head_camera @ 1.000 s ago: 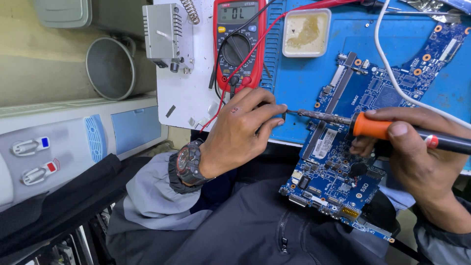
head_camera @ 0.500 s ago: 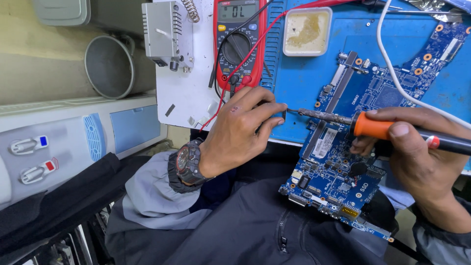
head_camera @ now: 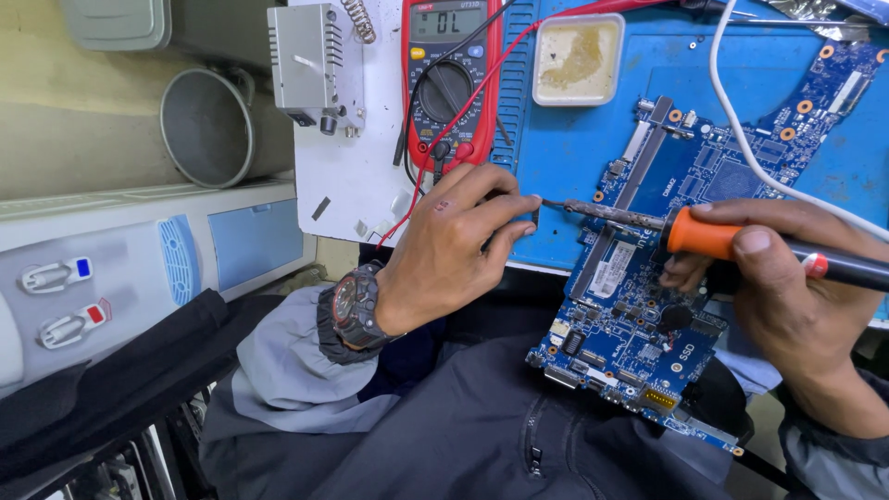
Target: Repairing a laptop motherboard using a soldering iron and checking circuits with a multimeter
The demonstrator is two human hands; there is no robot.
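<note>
We take the circuit board (head_camera: 648, 324) as our landmark: our left hand (head_camera: 454, 255) sits just left of it, our right hand (head_camera: 787, 287) on its right with the soldering iron (head_camera: 704, 231) lying across it. Behind the board lies the tray (head_camera: 579, 57), and left of that the meter (head_camera: 451, 79). Far left of the board stands the bucket (head_camera: 208, 125).

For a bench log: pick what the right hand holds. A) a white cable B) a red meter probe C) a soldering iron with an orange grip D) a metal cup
C: the right hand grips the soldering iron by its orange collar, its tip reaching to the left hand's fingertips above the blue circuit board.
</note>
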